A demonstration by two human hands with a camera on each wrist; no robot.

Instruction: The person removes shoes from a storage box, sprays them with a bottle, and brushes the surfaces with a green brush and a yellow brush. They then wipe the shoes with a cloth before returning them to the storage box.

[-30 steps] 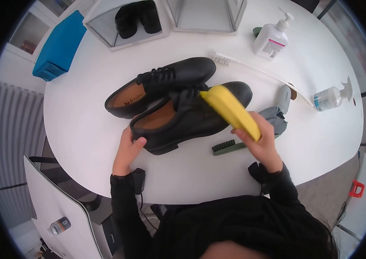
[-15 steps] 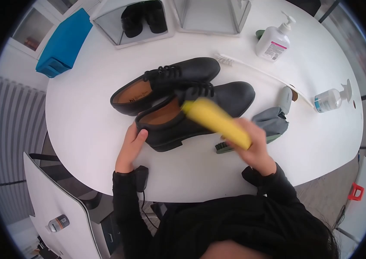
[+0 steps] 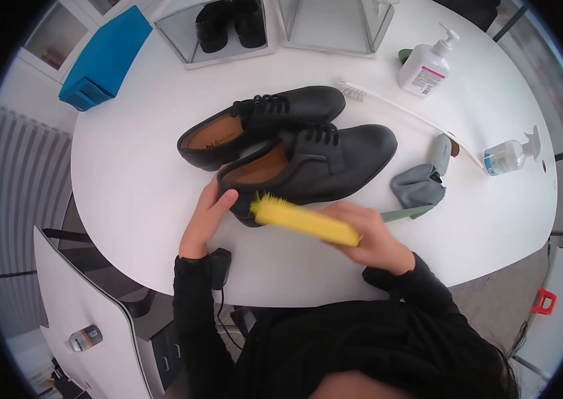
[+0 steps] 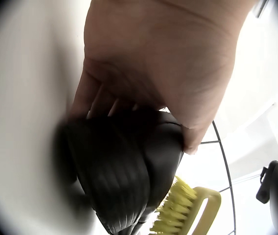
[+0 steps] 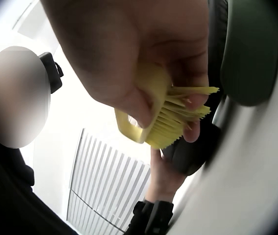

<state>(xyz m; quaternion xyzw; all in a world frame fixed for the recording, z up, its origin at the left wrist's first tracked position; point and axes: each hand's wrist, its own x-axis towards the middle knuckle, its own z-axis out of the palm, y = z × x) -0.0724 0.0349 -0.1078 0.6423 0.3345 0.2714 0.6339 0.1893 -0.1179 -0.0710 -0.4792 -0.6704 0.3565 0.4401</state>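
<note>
Two black lace-up shoes with tan insoles stand side by side on the white table (image 3: 135, 219). My left hand (image 3: 203, 223) grips the near shoe (image 3: 354, 156) at its heel, thumb on the near side; the left wrist view shows the fingers reaching around the heel. In my right hand (image 3: 376, 241) is a yellow scrubbing brush (image 3: 311, 226), held at one end. Its yellow bristles (image 5: 170, 128) face the shoe, and its far tip overlaps the heel's near side in the head view. Just beyond lies the other shoe (image 3: 295, 110).
A green brush (image 3: 404, 214) lies partly behind my right hand, near a grey cloth item (image 3: 420, 186). Further right are a white long-handled brush (image 3: 414, 120), a pump bottle (image 3: 424, 70) and a spray bottle (image 3: 504, 158). Clear-fronted boxes and a blue case (image 3: 105, 60) stand at the back.
My right hand has swept the yellow brush leftward and toward me, from over the near shoe's laces to the side of its heel. The left hand keeps its hold on the heel.
</note>
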